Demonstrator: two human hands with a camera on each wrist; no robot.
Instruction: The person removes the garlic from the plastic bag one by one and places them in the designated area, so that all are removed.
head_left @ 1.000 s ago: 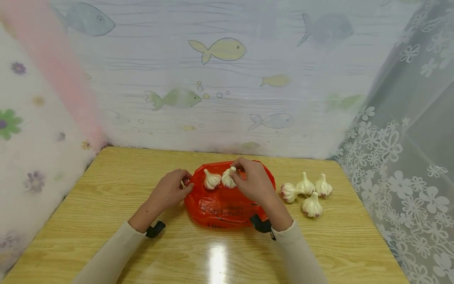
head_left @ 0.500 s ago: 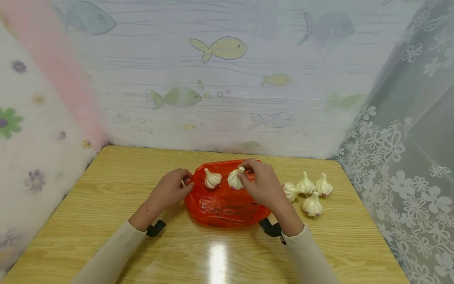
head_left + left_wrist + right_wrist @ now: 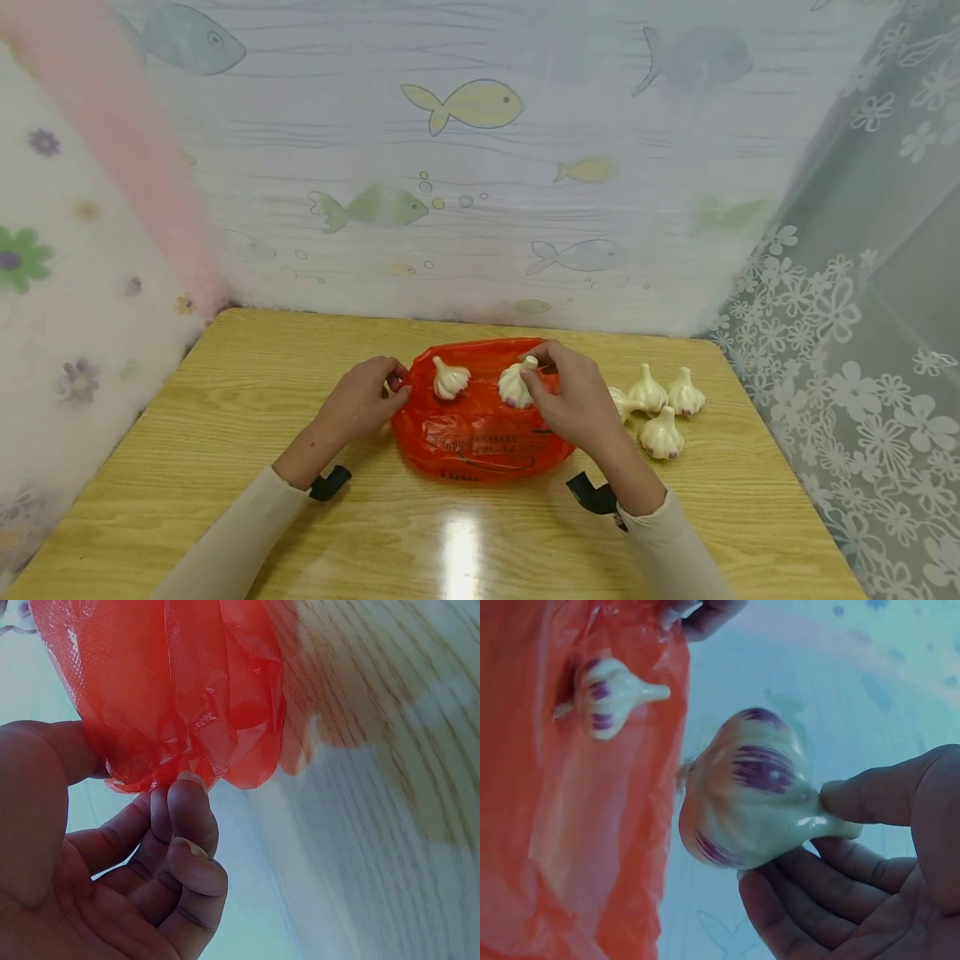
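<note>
A red plastic bag (image 3: 480, 433) with dark print lies spread on the table. At its left edge my left hand (image 3: 363, 392) pinches the crumpled plastic; the left wrist view shows the red bag (image 3: 172, 697) meeting the thumb and fingertips. My right hand (image 3: 573, 396) holds a white garlic bulb (image 3: 514, 385) over the bag's right half. In the right wrist view the held bulb (image 3: 746, 787), marked with purple streaks, is gripped by its stem between thumb and fingers. A second garlic bulb (image 3: 452, 378) sits on the bag, left of the held one.
Several more garlic bulbs (image 3: 662, 433) stand in a cluster on the wooden table (image 3: 300, 358), right of the bag. A fish-printed curtain (image 3: 480, 208) hangs along the back edge. Flowered curtains flank both sides.
My right hand has moved rightward with the garlic bulb, from beside the other bulb to the bag's right half. My left hand has stayed at the bag's left edge.
</note>
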